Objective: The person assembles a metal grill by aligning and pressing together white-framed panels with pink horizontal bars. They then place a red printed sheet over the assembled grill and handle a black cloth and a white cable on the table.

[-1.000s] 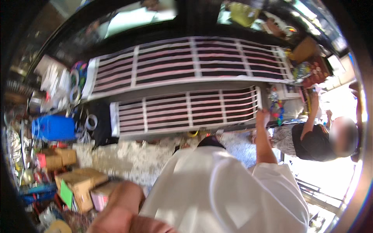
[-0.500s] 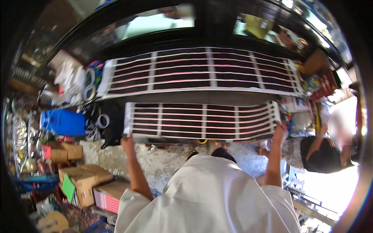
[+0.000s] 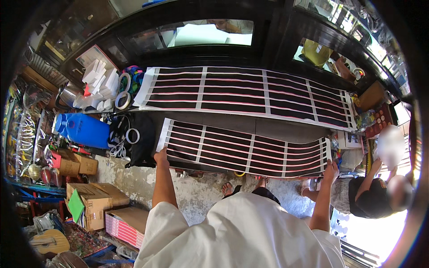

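Note:
Stretched between my hands is a long white sheet (image 3: 225,144) printed with black bands, with thin pink-edged white lines along it. My left hand (image 3: 161,155) pinches its near left corner, and my right hand (image 3: 331,169) grips the near right corner. It hangs at a slant over the near edge of a dark bench, its right end lower in view than its left. Beyond it, similar banded sheets (image 3: 234,91) lie lengthwise on the dark surface; how many are stacked cannot be told.
Rolls of tape (image 3: 122,101), white boxes (image 3: 96,80) and a blue jug (image 3: 85,129) crowd the left end. Cardboard boxes (image 3: 91,203) stand on the floor at left. Another person (image 3: 371,196) is close by on the right. Dark-framed glass cabinets (image 3: 212,33) rise behind the bench.
The held sheet has gone from nearly level to slanting down toward the right. Both hands keep their corners. The whole view has shifted and tilted.

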Demonstrator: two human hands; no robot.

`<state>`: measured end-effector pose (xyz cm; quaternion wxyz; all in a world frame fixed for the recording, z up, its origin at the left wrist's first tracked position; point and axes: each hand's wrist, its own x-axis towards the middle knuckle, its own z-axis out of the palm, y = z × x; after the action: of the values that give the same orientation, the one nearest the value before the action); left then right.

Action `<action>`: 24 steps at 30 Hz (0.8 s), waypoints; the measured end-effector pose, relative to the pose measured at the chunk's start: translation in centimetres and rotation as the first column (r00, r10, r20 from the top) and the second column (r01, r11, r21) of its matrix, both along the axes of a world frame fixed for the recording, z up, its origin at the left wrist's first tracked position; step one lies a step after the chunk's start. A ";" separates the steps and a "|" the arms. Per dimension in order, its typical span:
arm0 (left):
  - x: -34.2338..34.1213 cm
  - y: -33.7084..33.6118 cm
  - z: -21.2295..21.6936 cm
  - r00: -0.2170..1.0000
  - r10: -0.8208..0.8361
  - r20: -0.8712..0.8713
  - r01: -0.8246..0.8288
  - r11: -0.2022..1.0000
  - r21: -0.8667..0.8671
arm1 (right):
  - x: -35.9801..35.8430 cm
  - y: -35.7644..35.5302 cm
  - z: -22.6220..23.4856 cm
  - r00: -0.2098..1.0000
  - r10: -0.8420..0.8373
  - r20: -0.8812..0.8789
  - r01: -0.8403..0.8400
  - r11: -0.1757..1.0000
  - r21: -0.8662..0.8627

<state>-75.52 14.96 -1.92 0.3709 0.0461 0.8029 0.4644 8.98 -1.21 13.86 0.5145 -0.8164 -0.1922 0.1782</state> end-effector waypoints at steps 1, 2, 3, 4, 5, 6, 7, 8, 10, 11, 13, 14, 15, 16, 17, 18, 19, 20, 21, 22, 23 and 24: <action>0.0 0.0 -0.1 1.000 0.022 0.013 -0.022 0.999 0.044 | -0.4 -0.2 0.6 0.999 0.016 -0.034 -0.018 0.999 -0.048; -0.1 0.0 0.3 0.998 0.001 0.066 -0.006 0.997 0.080 | -1.0 -0.2 1.2 0.999 0.033 -0.013 -0.033 0.999 0.005; 0.1 -0.1 0.7 0.988 -0.062 0.138 0.046 0.992 0.116 | -1.6 -0.2 2.0 0.999 0.047 0.013 -0.048 0.997 0.059; 0.4 -0.4 1.5 0.974 -0.101 0.204 0.080 0.991 0.109 | -2.2 -0.3 2.8 0.999 0.023 0.034 -0.026 0.997 0.075; 1.0 -0.4 2.4 0.954 -0.169 0.246 0.137 0.980 0.141 | -2.8 -0.5 3.8 0.998 0.033 0.056 -0.042 0.986 0.160; 1.6 -0.5 3.5 0.958 -0.219 0.186 0.192 0.970 0.152 | -3.4 -0.5 4.8 0.997 -0.002 0.075 -0.015 0.977 0.214; 2.4 -1.1 4.6 0.951 -0.276 0.138 0.256 0.956 0.145 | -3.7 -0.8 6.0 0.994 -0.008 0.107 -0.021 0.963 0.267; 3.7 -1.4 5.7 0.941 -0.320 0.110 0.310 0.946 0.096 | -3.9 -0.9 7.3 0.982 -0.059 0.180 0.005 0.957 0.289; 6.5 -2.8 8.4 0.865 -0.502 -0.001 0.502 0.864 0.042 | -2.8 -1.5 11.0 0.886 -0.071 0.458 0.049 0.997 0.060; 8.3 -3.8 10.0 0.800 -0.597 -0.057 0.599 0.801 0.006 | -2.4 -1.5 12.6 0.877 -0.117 0.466 0.075 0.991 0.108; 12.5 -6.0 13.7 0.723 -0.690 -0.033 0.690 0.723 0.011 | -1.7 -0.9 15.7 0.848 -0.169 0.503 0.067 0.974 0.215; 14.9 -7.3 15.7 0.704 -0.710 0.008 0.708 0.702 0.075 | -1.5 -0.8 17.3 0.850 -0.166 0.500 0.034 0.964 0.263; 17.2 -8.4 18.0 0.687 -0.726 0.008 0.723 0.685 0.091 | -1.2 -0.7 18.9 0.799 -0.155 0.581 0.000 0.966 0.258; 19.5 -9.5 20.3 0.666 -0.745 0.036 0.730 0.661 0.171 | -0.5 -0.6 21.0 0.680 -0.135 0.721 0.064 0.990 0.125; 21.5 -10.3 22.8 0.646 -0.763 -0.013 0.754 0.636 0.165 | -0.1 -0.5 22.7 0.659 -0.149 0.737 0.063 0.988 0.144; 23.3 -11.1 25.3 0.630 -0.777 0.000 0.765 0.620 0.177 | 0.6 -0.5 24.5 0.631 -0.158 0.760 0.031 0.983 0.178; 24.5 -11.7 27.9 0.574 -0.818 -0.034 0.805 0.556 0.207 | 1.5 -0.6 26.7 0.650 -0.163 0.743 0.077 0.986 0.149; 25.4 -12.2 30.4 0.559 -0.821 -0.114 0.818 0.525 0.234 | 2.6 -0.8 28.9 0.663 -0.160 0.731 0.091 0.987 0.133; 26.0 -12.7 32.8 0.549 -0.819 -0.166 0.825 0.499 0.266 | 3.6 -1.0 31.0 0.688 -0.210 0.694 0.118 0.977 0.178; 26.1 -13.1 35.1 0.542 -0.812 -0.218 0.829 0.475 0.294 | 4.6 -1.4 33.2 0.714 -0.254 0.652 0.142 0.965 0.220; 25.9 -13.6 37.1 0.560 -0.786 -0.261 0.811 0.456 0.366 | 5.6 -2.1 35.4 0.681 -0.234 0.694 0.124 0.971 0.207; 25.4 -14.0 39.0 0.582 -0.757 -0.297 0.782 0.419 0.462 | 6.7 -2.8 37.8 0.641 -0.222 0.735 0.096 0.973 0.211</action>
<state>-50.08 0.95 37.05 0.4943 0.5214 0.5304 0.4500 15.67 -4.01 51.65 0.4626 -0.7884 -0.3286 -0.2377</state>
